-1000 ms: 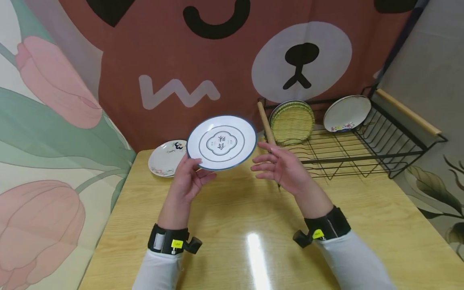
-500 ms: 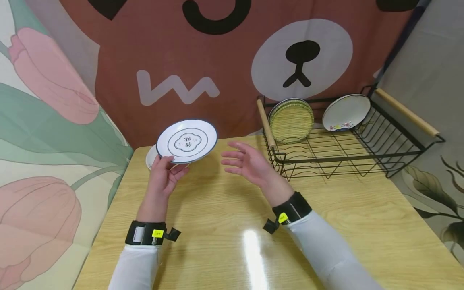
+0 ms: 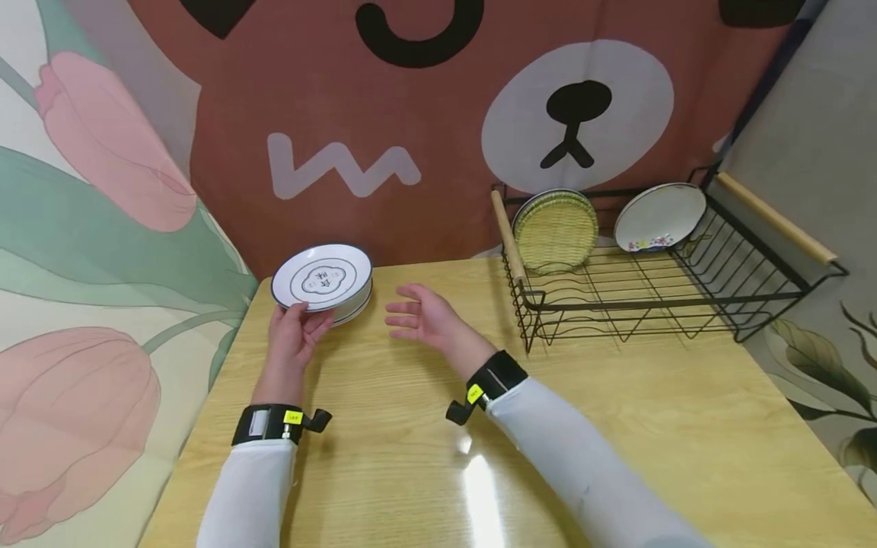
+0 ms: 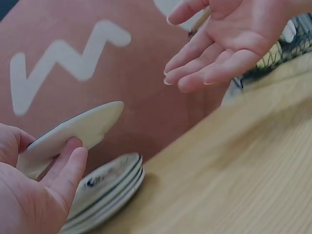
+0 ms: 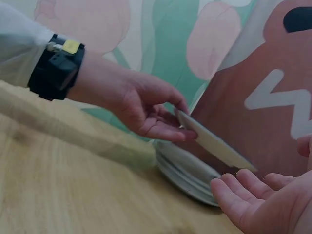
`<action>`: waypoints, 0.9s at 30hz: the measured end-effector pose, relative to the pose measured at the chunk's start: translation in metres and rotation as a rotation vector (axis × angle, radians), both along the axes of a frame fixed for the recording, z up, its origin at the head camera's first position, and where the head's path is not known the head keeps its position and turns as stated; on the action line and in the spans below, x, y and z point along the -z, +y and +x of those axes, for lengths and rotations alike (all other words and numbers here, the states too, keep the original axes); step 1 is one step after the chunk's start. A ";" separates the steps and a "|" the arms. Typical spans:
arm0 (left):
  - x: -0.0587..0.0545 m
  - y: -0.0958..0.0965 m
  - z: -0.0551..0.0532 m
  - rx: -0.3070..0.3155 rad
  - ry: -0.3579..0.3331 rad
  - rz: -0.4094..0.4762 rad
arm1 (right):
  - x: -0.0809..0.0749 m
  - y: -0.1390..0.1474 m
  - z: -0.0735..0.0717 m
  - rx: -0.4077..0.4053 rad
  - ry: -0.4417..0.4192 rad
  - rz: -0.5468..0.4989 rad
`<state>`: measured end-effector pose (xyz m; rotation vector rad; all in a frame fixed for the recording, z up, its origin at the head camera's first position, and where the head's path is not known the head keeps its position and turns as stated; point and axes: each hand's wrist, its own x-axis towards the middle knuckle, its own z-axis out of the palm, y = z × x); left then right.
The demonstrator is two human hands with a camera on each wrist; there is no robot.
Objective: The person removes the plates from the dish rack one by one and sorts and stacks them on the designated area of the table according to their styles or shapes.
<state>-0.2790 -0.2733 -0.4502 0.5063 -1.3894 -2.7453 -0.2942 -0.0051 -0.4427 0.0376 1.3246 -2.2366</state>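
your left hand point(image 3: 293, 335) pinches the plate point(image 3: 322, 278) at its rim, tilted over the stack point(image 4: 107, 192) on the bench point(image 3: 384, 403); your right hand point(image 3: 425, 316) hangs nearby, fingers loosely extended

Round white plate point(image 3: 323, 277) | blue rim, dark writing in middle | face up, in the air | far left, above stacked plates point(image 4: 109, 187)

head view: plate point(image 3: 322, 275) hides most of stack point(image 3: 355, 306); right wrist: right hand point(image 5: 273, 204) cropped

table point(image 3: 384, 396): plate stack point(image 4: 117, 187) rear left | rack point(image 3: 671, 301) rear right (dish point(image 3: 661, 217) inside) | upper plate point(image 3: 322, 276) above stack
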 end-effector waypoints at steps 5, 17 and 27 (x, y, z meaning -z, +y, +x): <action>0.011 -0.003 -0.010 -0.025 -0.050 -0.013 | 0.023 -0.007 0.001 -0.013 -0.046 0.044; 0.022 -0.004 -0.019 -0.085 -0.164 -0.141 | 0.047 -0.017 0.014 -0.056 -0.071 0.086; 0.019 -0.015 -0.016 -0.099 -0.185 -0.196 | 0.049 -0.021 0.021 -0.059 -0.056 0.117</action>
